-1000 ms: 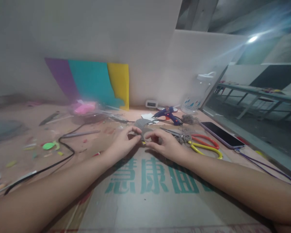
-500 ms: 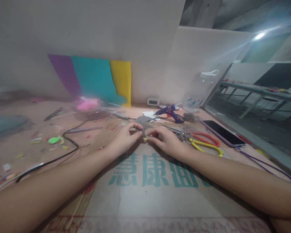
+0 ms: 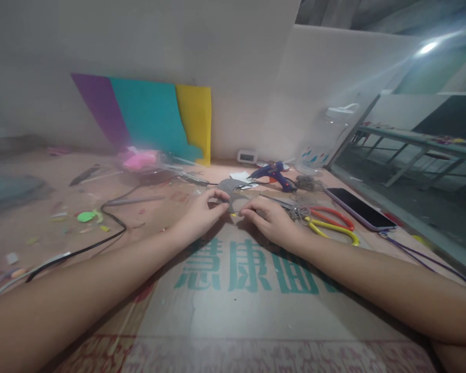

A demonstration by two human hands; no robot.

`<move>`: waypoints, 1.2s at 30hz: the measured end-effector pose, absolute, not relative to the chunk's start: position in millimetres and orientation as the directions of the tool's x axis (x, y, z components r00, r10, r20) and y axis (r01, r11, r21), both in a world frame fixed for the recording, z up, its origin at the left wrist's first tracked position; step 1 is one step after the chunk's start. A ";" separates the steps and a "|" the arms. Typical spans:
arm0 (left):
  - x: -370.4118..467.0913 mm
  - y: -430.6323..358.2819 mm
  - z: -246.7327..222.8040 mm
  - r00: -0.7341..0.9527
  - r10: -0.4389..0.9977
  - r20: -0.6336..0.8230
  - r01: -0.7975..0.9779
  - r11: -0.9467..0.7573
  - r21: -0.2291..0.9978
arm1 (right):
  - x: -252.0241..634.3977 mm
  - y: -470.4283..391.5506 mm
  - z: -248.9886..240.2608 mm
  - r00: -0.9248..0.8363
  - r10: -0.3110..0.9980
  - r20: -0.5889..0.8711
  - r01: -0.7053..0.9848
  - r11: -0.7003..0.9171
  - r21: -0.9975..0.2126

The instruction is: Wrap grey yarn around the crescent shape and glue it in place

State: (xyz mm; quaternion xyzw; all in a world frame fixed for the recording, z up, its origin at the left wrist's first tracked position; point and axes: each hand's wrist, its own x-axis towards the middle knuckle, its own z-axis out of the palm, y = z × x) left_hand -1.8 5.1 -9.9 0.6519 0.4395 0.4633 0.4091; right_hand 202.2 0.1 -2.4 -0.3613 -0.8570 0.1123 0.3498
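We curl our left hand point(image 3: 202, 213) and right hand point(image 3: 274, 221) beside a gray piece point(image 3: 228, 185), over printed cardboard point(image 3: 252, 318); whether either pinches it, we cannot tell.

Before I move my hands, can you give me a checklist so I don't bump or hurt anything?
1. Gray piece held firmly: cannot tell. It's by the fingers of the left hand, but the contact is too small to see.
2. Scissors away from the right hand: not ok. They lie right beside it, blades partly hidden.
3. Glue gun apart from both hands: ok. It lies beyond them.
4. Glue gun cool: cannot tell. Heat doesn't show.
5. Black cord clear of your left forearm: cannot tell. It disappears from view beside it.
6. Bottle upright: ok.
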 end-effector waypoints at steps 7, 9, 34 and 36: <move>-2.0 7.6 -12.8 0.180 0.950 0.253 0.155 -0.282 0.947 | 203.0 1.2 -4.6 -0.493 0.746 0.447 0.587 0.665 -0.462; -2.1 6.7 -11.8 0.178 0.954 0.242 0.178 -0.273 0.945 | 201.9 1.2 -4.1 -0.475 0.775 0.417 0.588 0.632 -0.505; -3.9 7.3 -13.6 0.239 0.934 0.265 0.163 -0.307 0.937 | 201.5 1.8 -3.1 -0.509 0.682 0.525 0.551 0.727 -0.410; -4.1 8.6 -14.5 0.238 0.934 0.267 0.149 -0.307 0.940 | 201.5 1.5 -2.5 -0.506 0.701 0.502 0.571 0.709 -0.414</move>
